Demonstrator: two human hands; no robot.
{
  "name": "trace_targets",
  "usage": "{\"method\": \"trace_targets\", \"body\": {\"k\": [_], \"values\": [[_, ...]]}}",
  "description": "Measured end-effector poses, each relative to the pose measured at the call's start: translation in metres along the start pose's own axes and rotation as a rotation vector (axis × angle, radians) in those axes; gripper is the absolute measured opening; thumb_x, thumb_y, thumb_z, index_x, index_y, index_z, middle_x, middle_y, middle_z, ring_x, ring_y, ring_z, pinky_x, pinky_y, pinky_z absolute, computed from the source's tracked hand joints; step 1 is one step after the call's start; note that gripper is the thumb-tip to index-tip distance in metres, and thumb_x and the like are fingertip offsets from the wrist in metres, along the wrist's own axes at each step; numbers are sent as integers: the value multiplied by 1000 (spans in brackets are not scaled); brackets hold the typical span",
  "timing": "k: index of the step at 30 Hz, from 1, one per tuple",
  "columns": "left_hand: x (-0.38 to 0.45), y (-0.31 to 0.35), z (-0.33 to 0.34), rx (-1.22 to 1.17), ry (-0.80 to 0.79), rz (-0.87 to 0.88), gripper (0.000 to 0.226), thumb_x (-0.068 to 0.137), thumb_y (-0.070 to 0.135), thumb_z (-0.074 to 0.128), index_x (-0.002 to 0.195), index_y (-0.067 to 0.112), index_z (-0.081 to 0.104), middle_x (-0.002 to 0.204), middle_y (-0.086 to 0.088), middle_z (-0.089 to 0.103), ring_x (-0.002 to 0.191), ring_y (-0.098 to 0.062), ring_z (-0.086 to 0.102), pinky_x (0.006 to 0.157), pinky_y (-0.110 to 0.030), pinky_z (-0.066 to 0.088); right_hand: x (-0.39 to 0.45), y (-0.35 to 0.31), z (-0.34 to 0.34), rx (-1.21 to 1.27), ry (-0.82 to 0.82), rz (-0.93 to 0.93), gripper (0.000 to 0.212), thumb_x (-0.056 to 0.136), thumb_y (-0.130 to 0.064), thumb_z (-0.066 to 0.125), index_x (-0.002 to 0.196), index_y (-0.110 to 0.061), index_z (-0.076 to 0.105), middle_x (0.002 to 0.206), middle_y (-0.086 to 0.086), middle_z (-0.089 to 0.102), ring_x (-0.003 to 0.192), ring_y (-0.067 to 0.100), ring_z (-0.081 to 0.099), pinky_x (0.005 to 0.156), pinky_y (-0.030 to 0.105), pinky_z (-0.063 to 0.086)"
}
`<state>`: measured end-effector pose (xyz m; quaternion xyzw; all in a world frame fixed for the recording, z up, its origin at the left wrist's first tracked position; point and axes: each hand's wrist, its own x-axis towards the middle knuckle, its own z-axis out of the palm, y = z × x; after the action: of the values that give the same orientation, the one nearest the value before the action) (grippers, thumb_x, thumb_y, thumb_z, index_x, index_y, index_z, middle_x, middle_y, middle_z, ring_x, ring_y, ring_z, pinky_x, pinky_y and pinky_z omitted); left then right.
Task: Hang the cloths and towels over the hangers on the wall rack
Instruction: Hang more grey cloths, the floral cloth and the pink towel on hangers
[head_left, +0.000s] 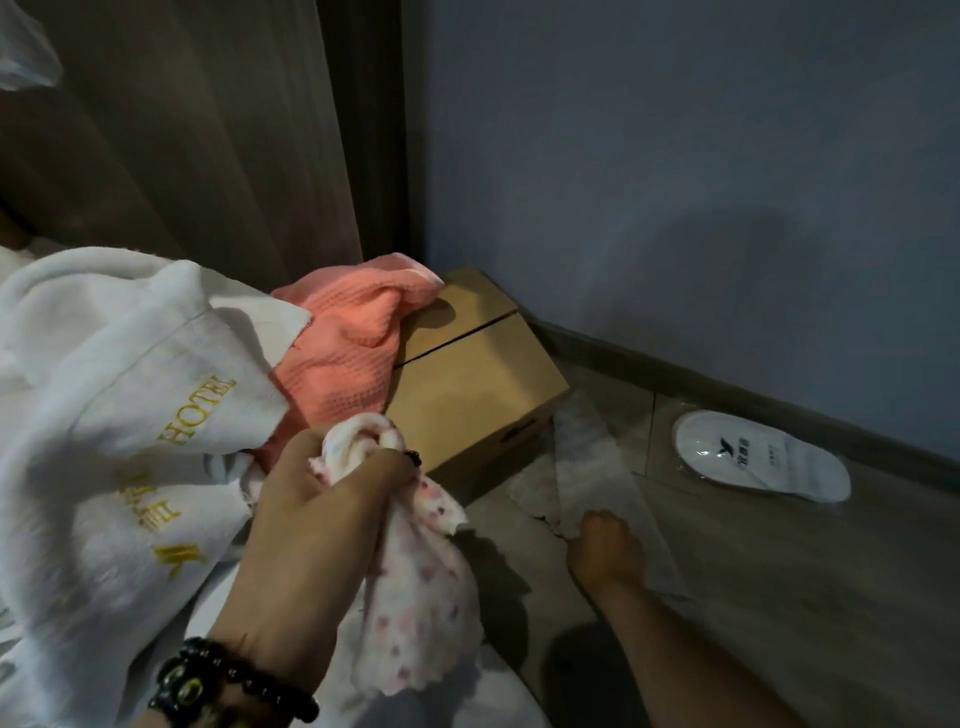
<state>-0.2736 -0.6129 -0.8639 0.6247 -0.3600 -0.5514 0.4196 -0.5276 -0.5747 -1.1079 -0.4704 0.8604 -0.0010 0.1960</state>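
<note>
So the biggest thing in the shot was the white towel, a thick fluffy one heaped over the left side, crumpled, with gold "HOTEL" lettering stitched on it plus a few more gold characters nearer the camera. Its bulk ran roughly from the far left down toward the near left.

Behind it, a bit further off, sat a pink waffle-weave cloth, bunched up and draped partly over a cardboard box that was pushed into the far corner against the blue-grey wall. The waffle cloth's peak pointed to the far right, flopping onto the box's top.

Then the small one: a white cloth with pink dots, scalloped edge, hanging down from the left hand. That hand was closed around the cloth's top end, bunching it into a little knot of fabric above the fingers, so the cloth's long axis ran from the far end in the grip down toward the camera, with the loose end nearest. Dark bead bracelets and a black watch were on that wrist.

The right hand was down low to the right, over a thin pale sheet on the floor, fingers curled under; I honestly couldn't tell if it was pinching anything.

A white slipper lay on the floor at far right near the skirting.
</note>
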Motion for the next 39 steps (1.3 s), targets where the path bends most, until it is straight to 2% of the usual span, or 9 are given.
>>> {"method": "trace_targets", "body": {"k": [2, 7, 11, 14, 17, 22, 28, 33, 39], "values": [[2, 2, 3, -4, -43, 15, 15, 71, 11, 73, 83, 18, 70, 78, -10, 70, 80, -29, 66, 73, -41, 51, 4, -2, -27, 84, 7, 18, 20, 87, -18, 53, 96, -8, 68, 102, 13, 68, 95, 30, 64, 80, 33, 52], [-18, 18, 18, 122, -125, 134, 23, 76, -8, 68, 79, 14, 66, 75, 12, 68, 64, 4, 58, 63, -7, 44, -6, -12, -133, 242, 15, -3, 8, 89, -18, 57, 96, -16, 62, 92, 4, 63, 86, 23, 61, 70, 32, 47], [-56, 47, 22, 185, -102, 110, 27, 57, 36, 65, 82, 27, 67, 82, 1, 71, 69, -9, 64, 64, -15, 49, -34, -26, -228, 387, 45, -81, 11, 89, -13, 59, 81, -20, 60, 74, -2, 62, 67, 14, 59, 53, 20, 44], [-83, 85, 21, 206, -24, 79, 35, 56, 42, 60, 87, 28, 65, 88, 3, 71, 78, -9, 66, 71, -16, 50, -66, -45, -296, 499, 10, -135, 10, 89, -12, 60, 86, -21, 62, 78, -9, 62, 67, -1, 58, 52, 9, 41], [-116, 139, 20, 198, 8, 86, 37, 61, 36, 63, 97, 24, 60, 95, 1, 72, 87, -6, 65, 79, -17, 50, -102, -62, -359, 575, 20, -181, 10, 86, -10, 64, 92, -17, 67, 87, -6, 66, 81, 4, 61, 68, 16, 49], [-162, 250, 15, 348, -67, 144, 39, 79, -7, 67, 101, 24, 58, 96, 14, 68, 88, 3, 61, 74, -4, 44, -172, -90, -484, 749, 36, -224, 20, 83, -2, 63, 91, -20, 68, 87, -9, 69, 84, 4, 64, 73, 15, 50], [-209, 367, 17, 460, -233, 245, 47, 80, 6, 68, 115, 33, 55, 112, 16, 64, 97, 5, 59, 78, -5, 42, -248, -114, -636, 932, -52, -263, 28, 88, -1, 58, 92, -27, 68, 89, -12, 70, 87, 3, 64, 74, 16, 49], [-248, 430, 23, 422, -351, 340, 55, 70, 41, 67, 123, 33, 53, 123, 26, 54, 115, 13, 48, 91, -2, 35, -301, -135, -712, 955, -111, -337, 16, 88, -16, 56, 91, -26, 68, 86, -9, 70, 83, 6, 64, 72, 21, 49], [-292, 460, 14, 444, -424, 453, 33, 82, 17, 72, 111, 30, 65, 102, 21, 67, 96, 7, 61, 82, -11, 46, -368, -152, -762, 892, -23, -453, 18, 93, -8, 55, 94, -21, 68, 80, -15, 67, 75, 0, 61, 67, 14, 45]]}}
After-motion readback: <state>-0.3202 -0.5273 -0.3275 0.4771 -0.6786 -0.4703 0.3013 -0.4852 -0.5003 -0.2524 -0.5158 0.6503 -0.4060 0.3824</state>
